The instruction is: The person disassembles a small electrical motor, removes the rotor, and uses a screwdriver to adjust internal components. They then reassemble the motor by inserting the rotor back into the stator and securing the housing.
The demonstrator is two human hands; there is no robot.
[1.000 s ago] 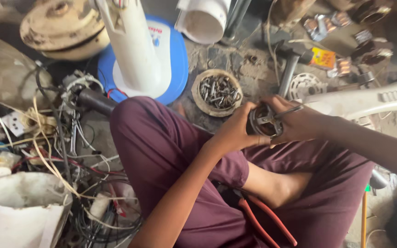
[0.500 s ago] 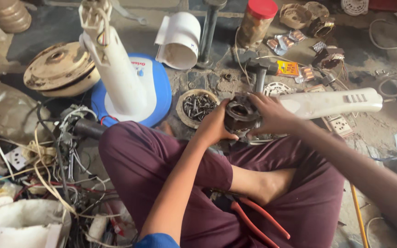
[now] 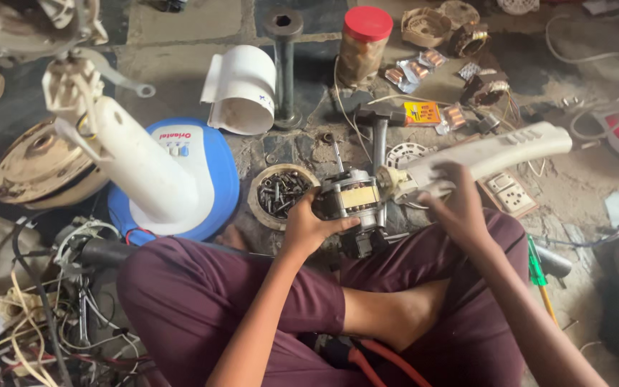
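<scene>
From the head camera, looking down over crossed legs in maroon trousers, the person is sitting on the stone floor and working just ahead of the knees. The left hand is wrapping its fingers snugly around the grey metal fan motor with its cream label band, steadying it so the shaft is pointing away toward the far edge of the floor. The right hand is pressing down, fingers curled, on the long white plastic fan neck housing, which is lying slantwise and meeting the motor at its near end; whether the two parts are joined I cannot tell. The hold looks meant to keep the housing from rolling while the motor is being handled.

Just left of the motor, a round shallow dish of dark screws and bolts is sitting within easy reach. Further left, a white fan stand on a blue round base is leaning. A red-lidded jar is standing near the far edge.
</scene>
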